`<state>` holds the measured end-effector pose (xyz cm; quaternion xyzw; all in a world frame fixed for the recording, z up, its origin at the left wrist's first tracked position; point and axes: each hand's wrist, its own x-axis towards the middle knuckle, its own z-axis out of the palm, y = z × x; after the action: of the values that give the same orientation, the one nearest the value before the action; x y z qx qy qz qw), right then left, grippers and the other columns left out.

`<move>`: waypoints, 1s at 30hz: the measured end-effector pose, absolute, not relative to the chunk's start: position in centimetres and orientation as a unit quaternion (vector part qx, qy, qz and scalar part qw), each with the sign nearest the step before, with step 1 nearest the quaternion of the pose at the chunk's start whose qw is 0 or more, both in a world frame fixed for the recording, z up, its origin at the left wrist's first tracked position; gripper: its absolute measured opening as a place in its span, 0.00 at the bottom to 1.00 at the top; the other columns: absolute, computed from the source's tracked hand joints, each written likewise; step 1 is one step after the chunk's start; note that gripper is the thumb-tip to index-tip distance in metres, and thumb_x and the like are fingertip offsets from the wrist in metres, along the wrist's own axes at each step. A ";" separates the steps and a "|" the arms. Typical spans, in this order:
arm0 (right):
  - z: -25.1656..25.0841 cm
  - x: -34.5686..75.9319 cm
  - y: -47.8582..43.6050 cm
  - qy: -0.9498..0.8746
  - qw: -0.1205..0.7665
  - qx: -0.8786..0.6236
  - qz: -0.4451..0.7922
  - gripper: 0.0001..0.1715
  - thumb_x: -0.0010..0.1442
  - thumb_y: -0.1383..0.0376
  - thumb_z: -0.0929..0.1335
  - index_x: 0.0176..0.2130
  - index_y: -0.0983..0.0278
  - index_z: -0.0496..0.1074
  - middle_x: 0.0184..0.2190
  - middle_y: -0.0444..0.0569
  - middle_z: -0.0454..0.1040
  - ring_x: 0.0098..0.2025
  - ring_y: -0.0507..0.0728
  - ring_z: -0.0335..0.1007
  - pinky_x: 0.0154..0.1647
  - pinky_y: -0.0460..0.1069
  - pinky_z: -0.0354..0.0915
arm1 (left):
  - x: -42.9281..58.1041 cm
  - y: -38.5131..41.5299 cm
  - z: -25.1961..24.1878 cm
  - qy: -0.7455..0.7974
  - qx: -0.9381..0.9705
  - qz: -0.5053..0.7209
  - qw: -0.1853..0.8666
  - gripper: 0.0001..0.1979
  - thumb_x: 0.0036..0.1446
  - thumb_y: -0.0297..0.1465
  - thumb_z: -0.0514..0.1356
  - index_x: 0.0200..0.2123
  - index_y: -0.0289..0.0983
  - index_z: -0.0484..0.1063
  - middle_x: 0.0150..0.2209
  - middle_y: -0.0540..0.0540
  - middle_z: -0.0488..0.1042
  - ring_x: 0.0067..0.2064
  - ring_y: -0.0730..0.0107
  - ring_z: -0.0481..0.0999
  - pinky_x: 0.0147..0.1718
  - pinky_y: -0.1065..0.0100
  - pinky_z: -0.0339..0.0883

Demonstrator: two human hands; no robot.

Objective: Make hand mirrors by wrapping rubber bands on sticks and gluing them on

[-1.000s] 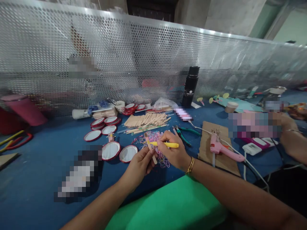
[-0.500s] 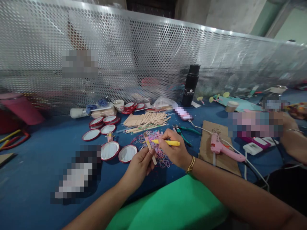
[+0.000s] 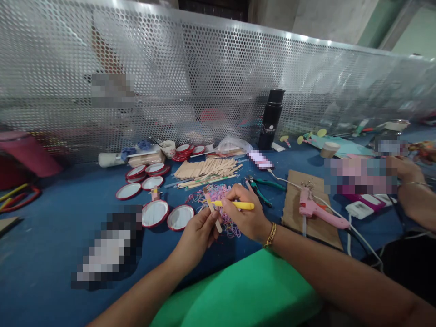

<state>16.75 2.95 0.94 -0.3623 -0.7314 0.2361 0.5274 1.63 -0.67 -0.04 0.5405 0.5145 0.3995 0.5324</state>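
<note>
My left hand (image 3: 200, 227) pinches a wooden craft stick (image 3: 209, 200), tilted, with its upper end coloured brown. Between the fingers of my right hand (image 3: 247, 213) is a yellow marker (image 3: 240, 205), its tip pointing left at the stick. The tip is at the stick's edge; whether it touches I cannot tell. Beneath both hands lies a tangled heap of thin coloured loops (image 3: 231, 227). Behind them is a pile of more craft sticks (image 3: 204, 168). Round white lids with red rims (image 3: 180, 218) sit left of my left hand.
Green-handled pliers (image 3: 260, 193) lie right of the loops. A pink glue gun (image 3: 316, 211) rests on cardboard (image 3: 293, 200), its cable trailing. A black bottle (image 3: 271, 122) stands by the perforated metal screen (image 3: 225, 72). Another person's arm (image 3: 413, 195) reaches in at the right.
The marker's tip has shifted slightly left and down, closer to the stick, with my right hand. My left hand stays almost in place. The other person's hand has moved a little.
</note>
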 end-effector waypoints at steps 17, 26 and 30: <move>0.7 16.6 3.0 -0.741 0.517 -0.354 0.241 0.10 0.59 0.66 0.66 0.26 0.61 0.64 0.23 0.41 0.67 0.26 0.51 0.63 0.28 0.46 0.60 | 1.6 -0.5 -0.7 0.516 0.535 0.404 0.533 0.20 0.56 0.49 0.57 0.26 0.38 0.64 0.17 0.55 0.63 0.17 0.80 0.56 0.15 0.76 0.47; 0.7 16.8 3.0 -0.732 0.527 -0.360 0.241 0.10 0.59 0.66 0.65 0.26 0.62 0.64 0.23 0.42 0.68 0.27 0.51 0.64 0.29 0.46 0.60 | 1.9 -0.6 -0.2 0.514 0.527 0.408 0.540 0.20 0.54 0.49 0.57 0.26 0.38 0.65 0.17 0.55 0.63 0.17 0.80 0.55 0.15 0.75 0.46; 0.7 16.7 3.0 -0.740 0.512 -0.365 0.239 0.10 0.59 0.66 0.66 0.26 0.62 0.64 0.23 0.42 0.68 0.27 0.51 0.64 0.29 0.46 0.60 | 1.9 -0.5 -0.4 0.515 0.518 0.412 0.545 0.21 0.53 0.50 0.58 0.27 0.37 0.65 0.17 0.55 0.63 0.18 0.80 0.57 0.16 0.76 0.47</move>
<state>16.70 3.03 0.68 -0.3650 -0.7400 0.2393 0.5118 1.86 -0.52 -0.43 0.5179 0.5153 0.4116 0.5448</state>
